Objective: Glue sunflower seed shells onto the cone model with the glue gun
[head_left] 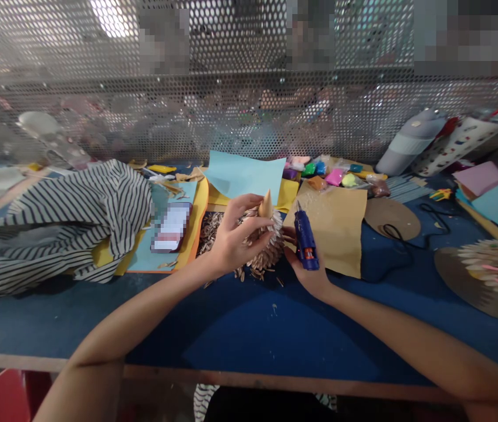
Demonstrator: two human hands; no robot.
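My left hand grips a cone-shaped craft piece covered in overlapping sunflower seed shells, and its bare tan tip points up. My right hand is just to the right of the cone and holds a blue hot glue gun upright, with its nozzle at the top. A sheet of brown kraft paper lies beneath and beyond the glue gun. Loose seed shells are heaped on the table to the left of the cone.
A striped cloth covers the left of the blue table. A phone lies on blue and yellow paper. Bags of coloured clay lie at the back, before a perforated metal screen. A seed-covered disc sits at right.
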